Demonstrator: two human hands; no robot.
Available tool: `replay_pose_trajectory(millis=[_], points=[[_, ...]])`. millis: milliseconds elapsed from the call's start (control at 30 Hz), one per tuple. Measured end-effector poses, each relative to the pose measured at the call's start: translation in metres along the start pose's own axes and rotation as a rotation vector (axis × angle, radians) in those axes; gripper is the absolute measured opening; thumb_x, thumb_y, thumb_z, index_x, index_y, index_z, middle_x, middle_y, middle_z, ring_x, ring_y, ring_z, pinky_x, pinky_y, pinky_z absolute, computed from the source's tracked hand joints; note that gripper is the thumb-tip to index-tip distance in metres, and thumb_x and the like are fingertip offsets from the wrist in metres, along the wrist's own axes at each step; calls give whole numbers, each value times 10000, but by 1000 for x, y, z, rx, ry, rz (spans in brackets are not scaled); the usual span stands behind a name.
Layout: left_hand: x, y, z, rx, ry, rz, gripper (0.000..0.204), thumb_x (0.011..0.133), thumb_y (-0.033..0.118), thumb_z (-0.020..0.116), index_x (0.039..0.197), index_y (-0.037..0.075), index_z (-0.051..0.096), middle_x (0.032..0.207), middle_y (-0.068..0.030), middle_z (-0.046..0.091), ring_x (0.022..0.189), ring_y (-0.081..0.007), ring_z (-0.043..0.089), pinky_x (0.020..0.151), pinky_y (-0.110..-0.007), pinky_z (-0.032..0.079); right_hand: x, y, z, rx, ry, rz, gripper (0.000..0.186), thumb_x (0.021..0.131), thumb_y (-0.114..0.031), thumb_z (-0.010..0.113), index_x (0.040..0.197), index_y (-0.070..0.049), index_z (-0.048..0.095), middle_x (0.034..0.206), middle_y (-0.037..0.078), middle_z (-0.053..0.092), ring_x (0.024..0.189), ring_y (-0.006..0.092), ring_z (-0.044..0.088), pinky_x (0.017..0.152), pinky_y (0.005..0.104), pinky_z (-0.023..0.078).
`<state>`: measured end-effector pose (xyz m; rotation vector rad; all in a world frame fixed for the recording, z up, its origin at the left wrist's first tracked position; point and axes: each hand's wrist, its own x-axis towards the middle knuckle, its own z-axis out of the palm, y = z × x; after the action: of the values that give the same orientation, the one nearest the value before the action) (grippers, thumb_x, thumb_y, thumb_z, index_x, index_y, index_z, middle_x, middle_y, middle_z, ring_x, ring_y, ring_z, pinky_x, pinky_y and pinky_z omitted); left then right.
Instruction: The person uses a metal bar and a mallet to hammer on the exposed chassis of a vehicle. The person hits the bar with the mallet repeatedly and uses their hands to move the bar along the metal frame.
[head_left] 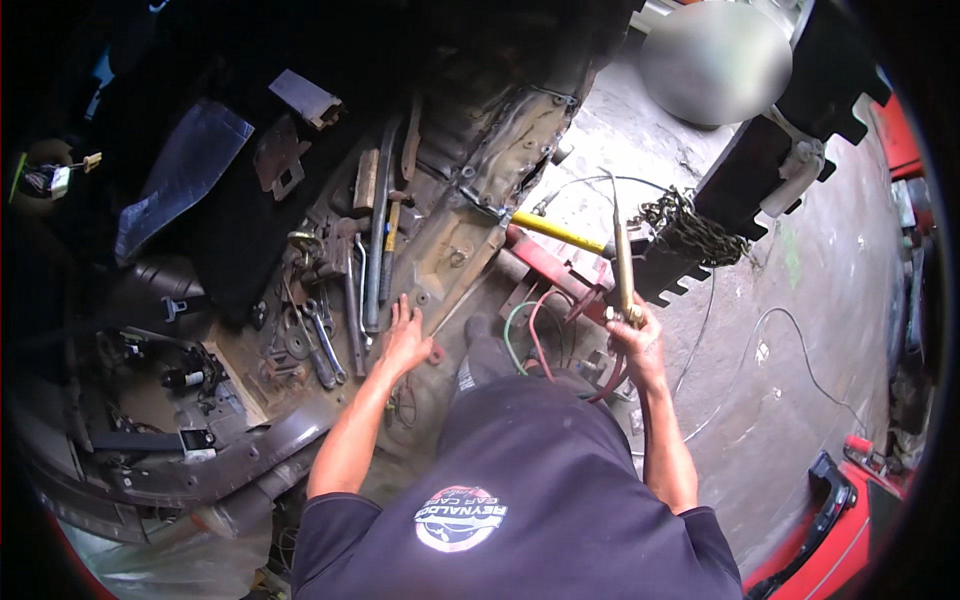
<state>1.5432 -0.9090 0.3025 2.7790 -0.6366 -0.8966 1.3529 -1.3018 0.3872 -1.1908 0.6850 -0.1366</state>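
Note:
My right hand is closed around the lower end of a brass gas torch, which points up and away from me. Red and green hoses loop below it, between my hand and my legs. I cannot tell if the torch is lit. To the left, my left hand lies with fingers spread on the near end of a brown metal car frame rail, holding nothing. Close to those fingers are a long grey bar and a chrome wrench.
Wrenches and loose metal parts crowd the left. A yellow bar crosses beyond the torch, near a heap of chain and a notched black steel post. A thin cable trails over the floor. Red body panels stand lower right.

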Motion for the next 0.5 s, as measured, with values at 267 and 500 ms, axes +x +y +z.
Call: replay_pose_trajectory(millis=[267, 500], points=[[3, -2, 1, 177, 45, 57, 745, 819, 249, 716, 1418, -133, 491, 1587, -403, 243, 1439, -540, 365, 1036, -480, 537, -8, 4, 48, -84, 74, 55, 765, 805, 26, 672, 1527, -17, 423, 938, 15, 642, 684, 99, 616, 582, 262, 538], [16, -8, -7, 215, 101, 186, 612, 854, 277, 713, 1328, -93, 599, 1408, -450, 463, 1201, -562, 591, 945, -504, 573, -5, 9, 91, -320, 37, -31, 749, 806, 58, 597, 1532, -36, 435, 983, 35, 636, 783, 118, 652, 674, 269, 561]])
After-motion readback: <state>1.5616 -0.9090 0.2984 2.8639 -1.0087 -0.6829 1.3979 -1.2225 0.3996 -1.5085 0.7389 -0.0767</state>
